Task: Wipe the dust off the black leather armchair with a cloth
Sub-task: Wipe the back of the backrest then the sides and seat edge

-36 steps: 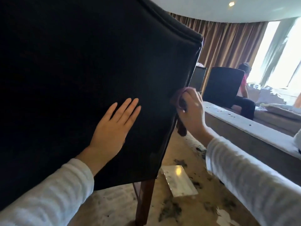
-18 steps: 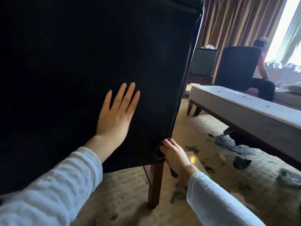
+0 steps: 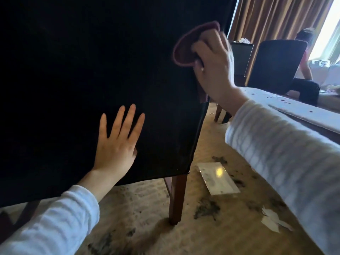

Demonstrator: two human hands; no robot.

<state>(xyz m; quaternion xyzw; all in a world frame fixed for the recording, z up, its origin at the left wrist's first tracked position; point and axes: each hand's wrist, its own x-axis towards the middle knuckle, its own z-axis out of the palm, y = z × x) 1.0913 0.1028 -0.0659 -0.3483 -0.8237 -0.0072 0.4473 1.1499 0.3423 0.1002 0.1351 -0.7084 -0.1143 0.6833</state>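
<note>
armchair (image 3: 73,61) back looks mid-wipe, front unseen: right hand (image 3: 215,67) clamps cloth (image 3: 184,49) at its right edge, left hand (image 3: 116,146) spread flat.

Window (image 3: 329,24) glare; armchair (image 3: 92,70) perhaps underexposed

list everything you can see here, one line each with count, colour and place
armchair: 1, black, fills the left, back towards the camera
chair leg: 1, reddish-brown wood, under the armchair's right corner
cloth: 1, maroon, against the armchair's upper right edge
glossy sheet: 1, white, on the carpet right of the chair leg
paper scraps: a few, white, carpet at lower right
carpet: 1, beige with dark blotches, floor
bench: 1, pale top, right side
second chair: 1, dark, far right
seated person: 1, dark trousers, beyond the second chair
curtains: brown, top right
left hand: 1, flat on the armchair's back
right hand: 1, grips the cloth
</note>
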